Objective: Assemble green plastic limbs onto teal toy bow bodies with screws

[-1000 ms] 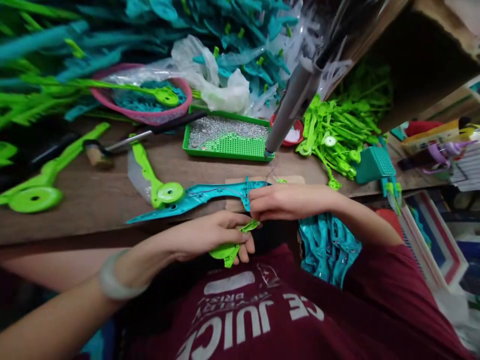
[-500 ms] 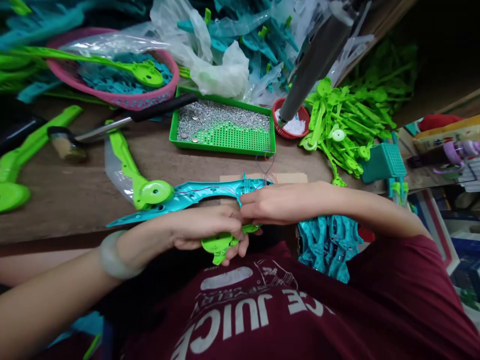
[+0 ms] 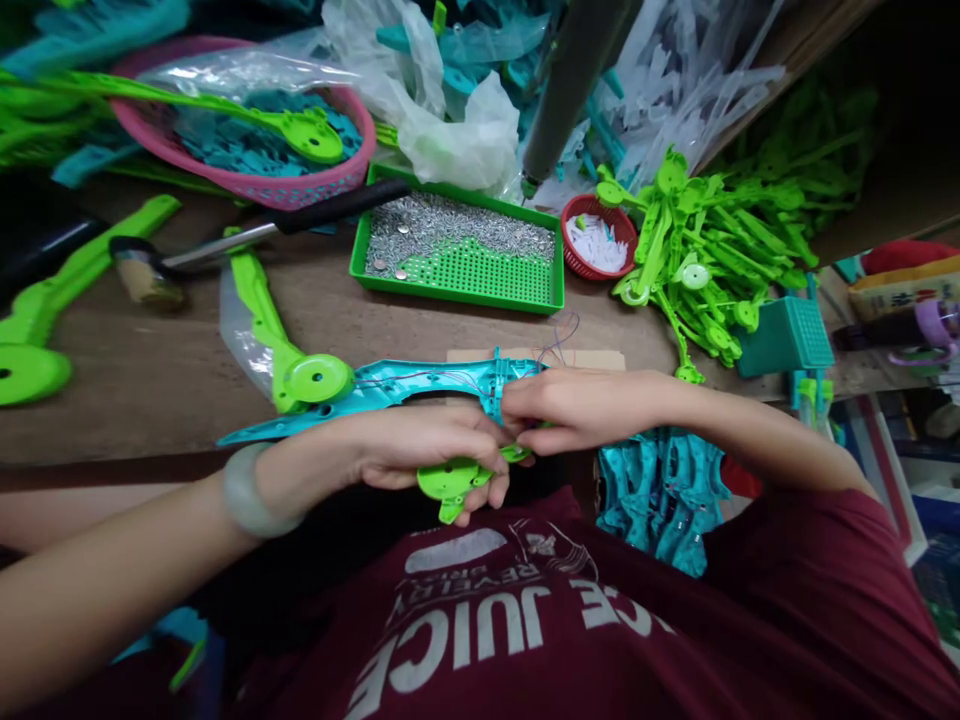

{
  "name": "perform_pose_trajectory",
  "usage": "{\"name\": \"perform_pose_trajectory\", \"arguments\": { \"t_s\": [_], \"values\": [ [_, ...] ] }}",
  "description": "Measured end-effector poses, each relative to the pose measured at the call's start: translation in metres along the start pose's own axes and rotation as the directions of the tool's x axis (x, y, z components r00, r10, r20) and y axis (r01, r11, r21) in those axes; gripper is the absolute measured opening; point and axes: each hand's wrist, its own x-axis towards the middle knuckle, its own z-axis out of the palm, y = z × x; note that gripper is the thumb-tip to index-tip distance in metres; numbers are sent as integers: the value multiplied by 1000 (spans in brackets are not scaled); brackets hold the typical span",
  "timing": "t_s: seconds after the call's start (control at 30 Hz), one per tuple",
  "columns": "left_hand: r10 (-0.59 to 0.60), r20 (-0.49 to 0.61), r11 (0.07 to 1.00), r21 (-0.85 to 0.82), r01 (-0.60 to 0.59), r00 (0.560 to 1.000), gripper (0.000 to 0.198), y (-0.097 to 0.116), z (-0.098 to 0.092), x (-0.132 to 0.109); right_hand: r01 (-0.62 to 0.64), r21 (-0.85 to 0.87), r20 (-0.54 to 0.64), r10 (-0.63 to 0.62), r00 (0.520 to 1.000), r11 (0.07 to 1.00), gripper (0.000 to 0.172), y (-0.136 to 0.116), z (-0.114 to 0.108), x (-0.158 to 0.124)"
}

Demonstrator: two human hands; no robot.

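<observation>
The maroon shirt (image 3: 615, 650) reads "ICE JUICE" and "REVELRY".

The left hand (image 3: 427, 445) curls tightly, its forearm slanting inward. The right hand (image 3: 566, 408) bends its fingers just beside it.

We have a bright green plastic piece (image 3: 452, 480) in our left hand (image 3: 435, 442), its rounded end showing below our palm and its narrow end poking out past our fingers. Just beyond it we see a long, curved turquoise plastic shell (image 3: 431, 374) lying crosswise, hollow side up. Its left end tapers to a point; our right hand (image 3: 577, 405) hides the other. Thin wires (image 3: 397, 378) run along its hollow.
</observation>
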Motion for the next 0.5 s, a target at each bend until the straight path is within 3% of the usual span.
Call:
{"name": "perform_pose_trajectory", "arguments": {
  "t_s": [0.13,0.27,0.5],
  "values": [
    [-24,39,999,45,22,999,26,1,-1,3,-56,-19,97,58,994,998,3,-2,-1,4],
    [6,6,999,50,-7,1000,28,0,4,10,-21,8,172,20,985,1000,11,-4,-3,9],
    [181,-149,983,2,-182,972,20,-8,14,15,107,36,125,-111,986,994,10,1,-3,8]
  ]
}}
